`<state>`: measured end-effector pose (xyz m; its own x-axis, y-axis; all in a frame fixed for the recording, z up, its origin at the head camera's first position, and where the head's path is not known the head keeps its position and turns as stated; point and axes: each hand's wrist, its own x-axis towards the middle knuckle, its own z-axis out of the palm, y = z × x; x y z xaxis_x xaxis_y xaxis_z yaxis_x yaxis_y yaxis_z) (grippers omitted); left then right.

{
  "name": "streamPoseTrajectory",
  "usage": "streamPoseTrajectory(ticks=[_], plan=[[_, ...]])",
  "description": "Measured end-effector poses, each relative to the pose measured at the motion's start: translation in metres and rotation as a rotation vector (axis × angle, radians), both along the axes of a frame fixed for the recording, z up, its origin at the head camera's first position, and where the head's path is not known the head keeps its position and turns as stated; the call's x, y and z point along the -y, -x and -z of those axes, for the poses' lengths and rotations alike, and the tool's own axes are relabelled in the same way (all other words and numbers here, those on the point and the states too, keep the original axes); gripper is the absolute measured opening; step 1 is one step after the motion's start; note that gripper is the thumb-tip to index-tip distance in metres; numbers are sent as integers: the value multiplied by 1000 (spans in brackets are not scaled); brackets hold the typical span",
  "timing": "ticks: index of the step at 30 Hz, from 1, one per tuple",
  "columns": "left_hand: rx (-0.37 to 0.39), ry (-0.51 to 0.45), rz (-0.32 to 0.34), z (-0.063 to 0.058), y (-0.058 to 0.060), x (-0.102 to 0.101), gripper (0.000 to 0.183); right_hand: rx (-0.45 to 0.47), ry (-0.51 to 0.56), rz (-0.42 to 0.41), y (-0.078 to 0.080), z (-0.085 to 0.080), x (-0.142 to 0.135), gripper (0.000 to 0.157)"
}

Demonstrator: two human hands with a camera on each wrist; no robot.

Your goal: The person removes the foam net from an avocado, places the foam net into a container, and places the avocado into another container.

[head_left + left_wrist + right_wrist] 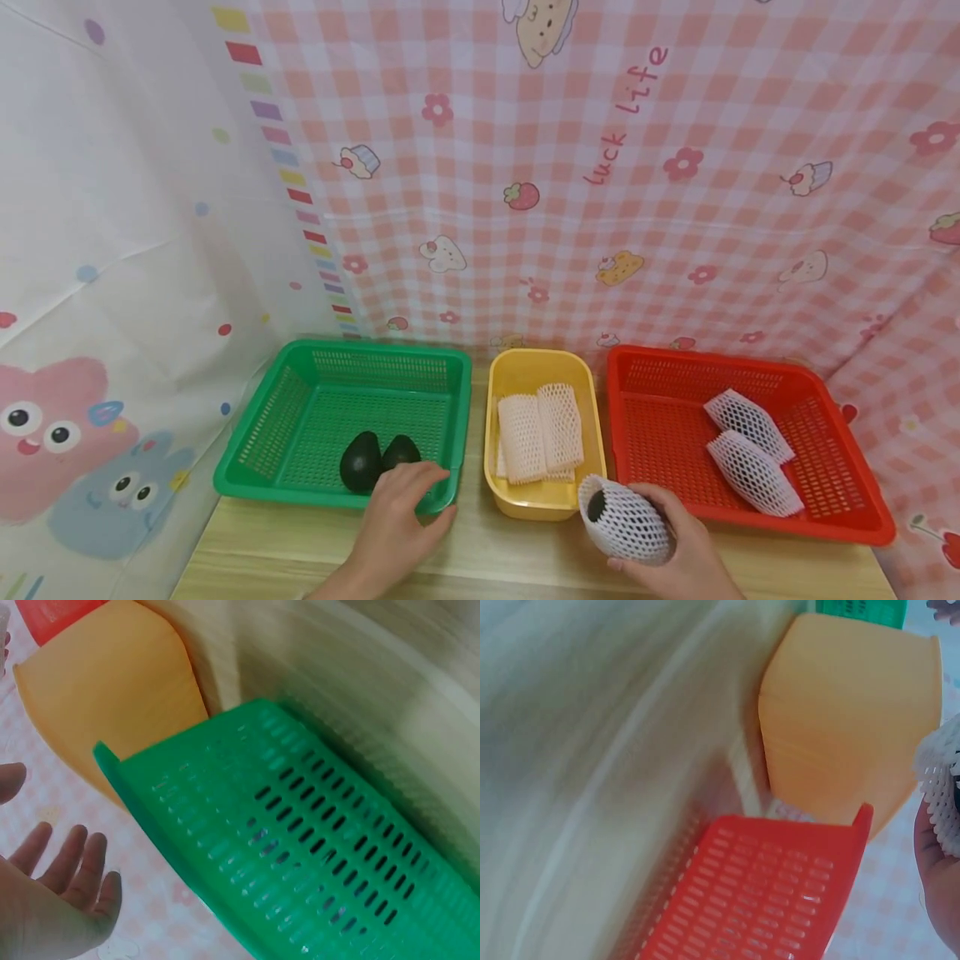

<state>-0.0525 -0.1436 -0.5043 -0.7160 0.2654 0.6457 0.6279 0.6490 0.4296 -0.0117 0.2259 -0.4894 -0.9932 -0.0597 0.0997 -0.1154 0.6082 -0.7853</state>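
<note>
In the head view my right hand (686,546) grips an avocado wrapped in a white foam net sleeve (633,525), its dark end showing at the sleeve's mouth. That same foam sleeve is partly visible at the right edge of the right wrist view. My left hand (401,521) holds nothing and hovers over the front right corner of the green basket (262,492), fingers loosely bent, thumb apart. Close to its fingertips two bare dark avocados (362,462) lie in that basket, the right one partly covered by the hand.
Between the baskets stands a yellow bin (543,507) with several flat foam net sleeves (525,437). On the right, a red basket (652,433) contains two sleeved fruits (753,472). All stand on a wooden table (480,558) before a pink checked cloth (480,150).
</note>
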Motion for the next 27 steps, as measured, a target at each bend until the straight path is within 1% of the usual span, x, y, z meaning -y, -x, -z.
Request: streamPoseTrajectory(ticks=[4, 8, 10, 12, 15, 18, 20, 22, 25, 27], plan=[[-15, -31, 77, 6, -3, -4, 40, 25, -3, -24, -4, 4, 5, 87], [-20, -63, 178, 14, -5, -8, 41, 104, 34, -39, -6, 8, 8, 86], [-34, -66, 230, 19, -6, -10, 40, 140, 64, -49, -8, 11, 9, 85], [-65, -51, 281, 23, -6, -12, 38, 130, 68, -82, -8, 15, 10, 85], [-147, -7, 367, 31, -4, -15, 40, 96, 67, -133, -9, 22, 9, 85], [-228, 51, 444, 39, -2, -18, 42, 57, 29, -204, -9, 28, 8, 83], [-261, 91, 477, 45, -1, -20, 46, 29, -1, -249, -8, 33, 7, 81], [-272, 126, 499, 50, -2, -22, 50, 6, -28, -288, -8, 37, 8, 80], [-262, 161, 516, 55, -3, -26, 56, 16, -44, -320, -7, 43, 13, 79], [-245, 183, 519, 58, -4, -29, 54, 45, -61, -328, -7, 45, 16, 80]])
